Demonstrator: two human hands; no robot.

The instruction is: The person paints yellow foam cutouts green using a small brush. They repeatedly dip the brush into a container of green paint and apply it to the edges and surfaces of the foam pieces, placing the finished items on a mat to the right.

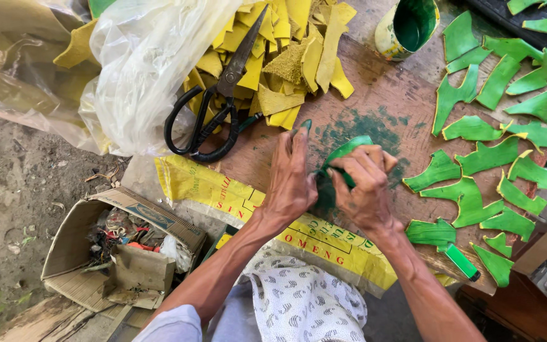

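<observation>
My left hand (290, 180) presses flat on a leather piece (324, 196) lying on the brown paint-stained board (375, 95), fingertips stained green. My right hand (365, 187) is closed around a green-soaked cloth or sponge (344, 153), which it holds against the same piece. Most of the piece is hidden under both hands.
Black scissors (213, 107) rest on a pile of yellow leather pieces (280, 57). Several green-painted pieces (489, 158) are spread at the right. A paint can (406, 25) stands at the top. A green lighter (462, 261), a clear plastic bag (140, 63) and a cardboard box (121, 247) of scraps lie around.
</observation>
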